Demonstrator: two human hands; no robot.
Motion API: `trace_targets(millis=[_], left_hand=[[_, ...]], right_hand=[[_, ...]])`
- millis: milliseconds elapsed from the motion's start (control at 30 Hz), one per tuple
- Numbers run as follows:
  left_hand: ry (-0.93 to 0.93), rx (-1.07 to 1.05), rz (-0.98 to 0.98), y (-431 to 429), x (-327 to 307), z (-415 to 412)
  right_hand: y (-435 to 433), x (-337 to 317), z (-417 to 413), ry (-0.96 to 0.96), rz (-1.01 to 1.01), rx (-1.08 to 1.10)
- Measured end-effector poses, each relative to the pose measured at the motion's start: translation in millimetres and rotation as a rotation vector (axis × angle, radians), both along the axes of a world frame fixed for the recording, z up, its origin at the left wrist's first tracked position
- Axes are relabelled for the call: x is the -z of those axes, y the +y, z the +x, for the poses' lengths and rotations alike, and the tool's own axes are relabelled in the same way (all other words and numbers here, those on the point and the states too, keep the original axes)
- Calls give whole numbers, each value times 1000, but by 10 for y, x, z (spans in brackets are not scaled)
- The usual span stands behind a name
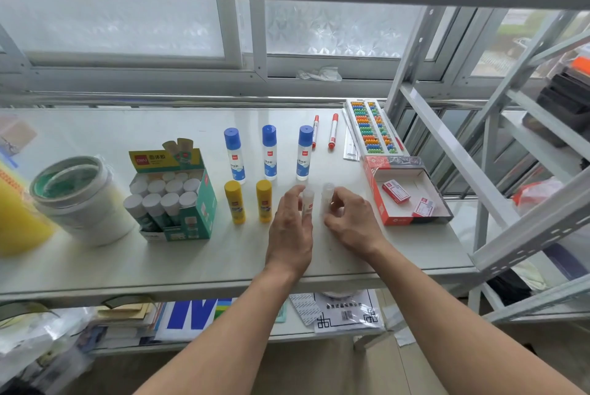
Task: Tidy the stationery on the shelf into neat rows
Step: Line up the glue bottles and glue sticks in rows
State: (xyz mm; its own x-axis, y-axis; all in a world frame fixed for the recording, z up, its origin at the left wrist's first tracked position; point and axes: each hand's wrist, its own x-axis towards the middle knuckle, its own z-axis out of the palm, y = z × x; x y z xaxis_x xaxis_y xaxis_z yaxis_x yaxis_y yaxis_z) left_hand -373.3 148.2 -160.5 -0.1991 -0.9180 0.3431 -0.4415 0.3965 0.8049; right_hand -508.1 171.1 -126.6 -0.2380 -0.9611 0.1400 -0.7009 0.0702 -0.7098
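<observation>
The stationery lay on the white shelf (pixel 95 263), and we describe it from the biggest piece to the smallest, always from our fingers. Far to the left of our fingers stood the stack of tape rolls (pixel 79 200), wrapped in clear film. Between it and our left hand stood the green glue box (pixel 178 203), open, with white caps in rows inside. Just to the right of our right hand was the red staple box (pixel 405 190), open, with two small packets in it. Behind that box, away from our fingertips, lay the abacus (pixel 372 126) with coloured beads.

Behind our fingers three blue-capped glue bottles (pixel 269 152) stood upright in one row, well apart from each other. Two red markers (pixel 333 131) lay to the right of this row. To the left of our left hand two yellow glue sticks (pixel 234 202) stood upright in the front row.

Our left hand (pixel 290 235) held one small clear bottle (pixel 308 200); the thumb and fingers were closed around its sides. Our right hand (pixel 351 222) held a second clear bottle (pixel 327 196), with the fingertips pressed on it. Both small bottles stood upright, just beside each other, in line with the yellow sticks. We could not tell if their bases touched the shelf, because the picture was blurred there.
</observation>
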Motion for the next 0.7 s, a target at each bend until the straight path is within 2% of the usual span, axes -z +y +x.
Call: trace_targets(millis=[267, 533, 700], left_hand=[[-12, -8, -7, -30, 33, -2], [-52, -37, 54, -56, 2, -50], [-33, -85, 86, -56, -26, -70]], right_hand=[[-41, 61, 15, -30, -70, 32], [-50, 70, 14, 17, -45, 46], [-32, 44, -3, -25, -55, 18]])
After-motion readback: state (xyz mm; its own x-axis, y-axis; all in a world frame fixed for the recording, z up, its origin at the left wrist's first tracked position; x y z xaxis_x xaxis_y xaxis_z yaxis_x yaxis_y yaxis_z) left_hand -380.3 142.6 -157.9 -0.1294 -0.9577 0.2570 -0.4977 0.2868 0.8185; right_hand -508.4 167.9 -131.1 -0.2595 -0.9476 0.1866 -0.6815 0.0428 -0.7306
